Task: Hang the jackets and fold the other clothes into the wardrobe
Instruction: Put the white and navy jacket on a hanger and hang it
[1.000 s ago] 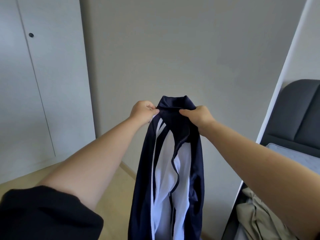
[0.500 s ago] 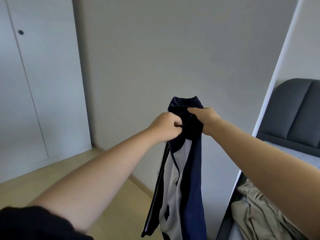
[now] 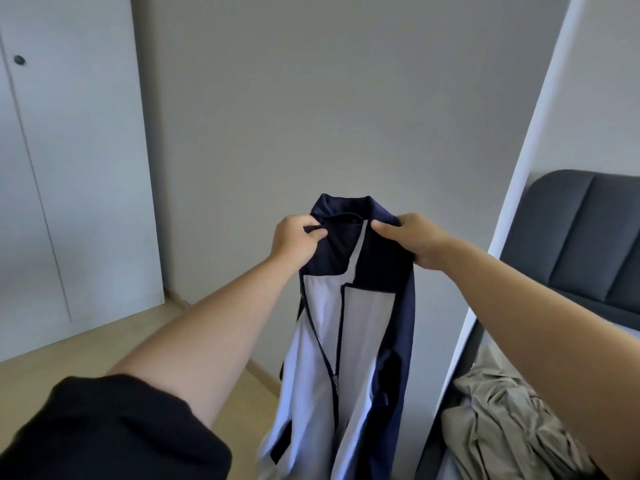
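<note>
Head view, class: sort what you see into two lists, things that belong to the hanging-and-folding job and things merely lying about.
Belongs to the job:
navy and white jacket, held at the collar by left hand and right hand
khaki garment
wardrobe door

Just there:
dark headboard
wooden floor

A home bedroom: a dark grey padded headboard [image 3: 581, 237] stands at the right, a crumpled beige garment [image 3: 512, 427] lies just below it, and plain white wardrobe doors [image 3: 69, 168] with a small dark round knob [image 3: 19, 59] face it across pale wooden flooring [image 3: 69, 362].

No readable text anywhere.
</note>
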A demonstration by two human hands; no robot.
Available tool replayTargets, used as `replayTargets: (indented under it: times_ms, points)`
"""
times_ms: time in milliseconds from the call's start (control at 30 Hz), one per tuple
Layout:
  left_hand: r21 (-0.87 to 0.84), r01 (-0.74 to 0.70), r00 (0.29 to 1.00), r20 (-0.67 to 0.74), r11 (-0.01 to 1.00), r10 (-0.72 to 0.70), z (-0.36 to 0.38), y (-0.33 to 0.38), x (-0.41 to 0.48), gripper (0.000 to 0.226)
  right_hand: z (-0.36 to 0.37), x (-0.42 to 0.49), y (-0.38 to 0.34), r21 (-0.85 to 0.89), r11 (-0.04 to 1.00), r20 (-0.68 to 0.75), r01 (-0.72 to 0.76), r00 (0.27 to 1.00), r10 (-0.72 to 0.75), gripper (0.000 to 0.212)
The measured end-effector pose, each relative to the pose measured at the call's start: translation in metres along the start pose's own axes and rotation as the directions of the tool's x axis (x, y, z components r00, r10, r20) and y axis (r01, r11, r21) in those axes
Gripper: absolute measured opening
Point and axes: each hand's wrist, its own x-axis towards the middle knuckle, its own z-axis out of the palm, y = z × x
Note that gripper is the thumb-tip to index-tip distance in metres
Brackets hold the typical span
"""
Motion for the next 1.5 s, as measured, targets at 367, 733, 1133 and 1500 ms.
replayTargets:
  times_ms: [367, 733, 1133, 1500]
  points:
    - [0.265, -0.148, 0.989, 0.067, 0.953, 0.135, -0.015, 0.071, 0.024, 0.07, -0.036, -0.023, -0.033, -0.581, 0.812, -0.44, 0.042, 0.824, -0.358, 0.011]
    - [0.461, -0.237, 0.939, -0.118, 0.855, 0.323, 0.005, 0.192, -0.022, 0.013, -0.103, -0.107, -0.071, -0.691, 0.72, -0.609, -0.066, 0.589, -0.531, 0.011]
    - [0.156, -0.349, 0.906, -0.196, 0.924, 0.375, 0.077, 0.278, -0.09, 0.015, -0.19, -0.223, -0.061, -0.838, 0.502, -0.542, -0.214, 0.433, -0.72, 0.015]
    - [0.323, -0.089, 0.917, 0.396, 0.942, -0.049, 0.241, 0.154, -0.166, 0.014, -0.207, -0.219, 0.136, -0.743, 0.467, -0.597, -0.48, 0.79, -0.138, 0.004]
